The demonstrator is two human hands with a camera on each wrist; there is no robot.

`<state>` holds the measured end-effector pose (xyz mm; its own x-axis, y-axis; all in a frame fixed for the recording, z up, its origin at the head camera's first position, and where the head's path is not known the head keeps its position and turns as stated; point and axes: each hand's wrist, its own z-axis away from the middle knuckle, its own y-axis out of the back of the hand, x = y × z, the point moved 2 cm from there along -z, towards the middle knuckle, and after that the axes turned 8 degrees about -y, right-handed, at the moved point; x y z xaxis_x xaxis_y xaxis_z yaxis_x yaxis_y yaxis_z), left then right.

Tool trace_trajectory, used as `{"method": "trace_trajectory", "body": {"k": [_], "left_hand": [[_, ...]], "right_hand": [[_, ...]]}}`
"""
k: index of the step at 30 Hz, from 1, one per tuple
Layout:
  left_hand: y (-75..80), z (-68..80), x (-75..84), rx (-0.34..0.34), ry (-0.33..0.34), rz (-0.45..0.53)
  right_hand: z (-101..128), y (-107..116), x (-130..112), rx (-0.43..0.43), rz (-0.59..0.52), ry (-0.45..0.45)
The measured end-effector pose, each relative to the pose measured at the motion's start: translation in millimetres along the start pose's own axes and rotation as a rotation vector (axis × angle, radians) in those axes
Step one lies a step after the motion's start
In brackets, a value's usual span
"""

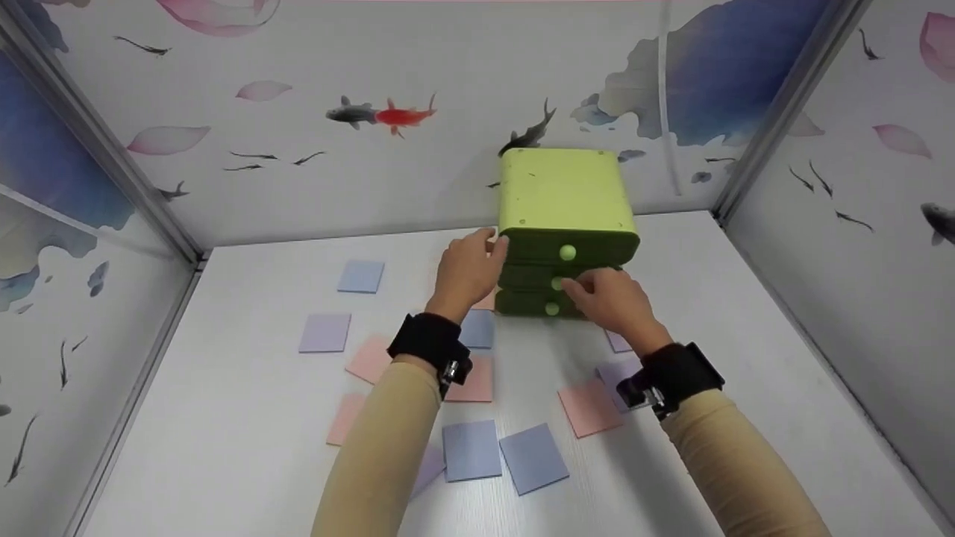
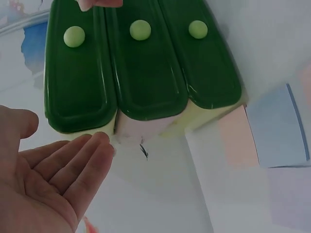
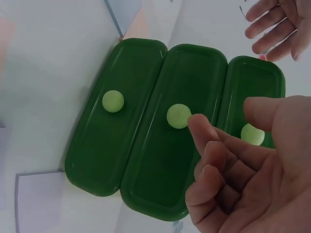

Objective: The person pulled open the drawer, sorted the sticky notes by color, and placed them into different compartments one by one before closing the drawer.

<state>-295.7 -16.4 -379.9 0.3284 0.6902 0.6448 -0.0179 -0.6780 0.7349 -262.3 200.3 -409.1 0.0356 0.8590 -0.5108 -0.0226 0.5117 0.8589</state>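
The green drawer unit (image 1: 565, 224) stood at the far middle of the surface (image 1: 246, 447), all three drawers shut. The left hand (image 1: 466, 272) rested flat-fingered against its left side; the right hand (image 1: 612, 298) reached the middle knob (image 3: 179, 116), fingers curled, not yet gripping. Coloured notes (image 1: 470, 450) lay scattered nearer.

Head view looks down from above; both wrist views closely share the drawer fronts (image 3: 170, 131)
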Motion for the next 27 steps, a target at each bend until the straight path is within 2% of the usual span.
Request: {"method": "trace_trajectory", "body": {"k": [6, 14, 27], "left_hand": [[-2.7, -3.2, 7.9, 0.038, -0.019, 0.066], [-8.3, -4.3, 10.3, 0.011, -0.067, 0.064], [-8.8, -4.7, 3.7, 0.025, -0.106, 0.065]], "right_hand": [[-6, 0, -7, 0.068, -0.055, -0.063], [-12, 0, -13, 0.179, -0.122, -0.115], [-20, -2, -13, 0.252, -0.149, -0.087]]}}
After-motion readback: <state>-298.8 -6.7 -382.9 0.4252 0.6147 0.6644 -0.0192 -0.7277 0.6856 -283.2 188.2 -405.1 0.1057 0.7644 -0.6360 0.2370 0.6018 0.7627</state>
